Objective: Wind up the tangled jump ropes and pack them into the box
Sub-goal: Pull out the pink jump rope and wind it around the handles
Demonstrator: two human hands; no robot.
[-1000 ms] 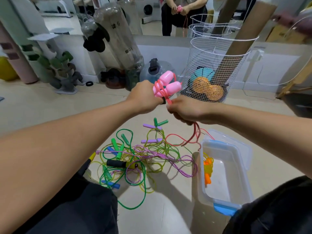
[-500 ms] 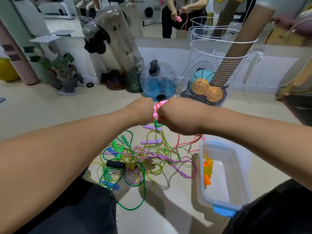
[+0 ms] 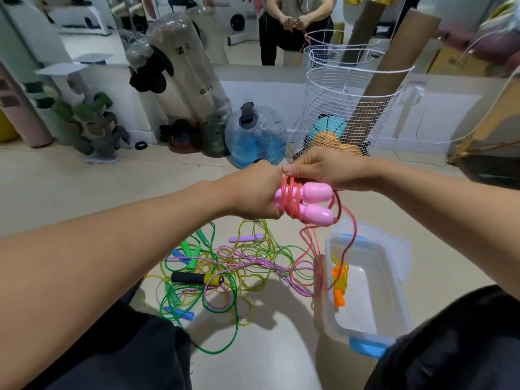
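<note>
partly hidden, left hand grips pink handles.

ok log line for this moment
left hand: grips pink handles | right hand: winds red cord | box: open

basket: white wire, 1 o'clock, holds balls
tube: cardboard, leaning in basket
jug: blue, 12 o'clock
dumbbells: rack, 10 o'clock
</note>
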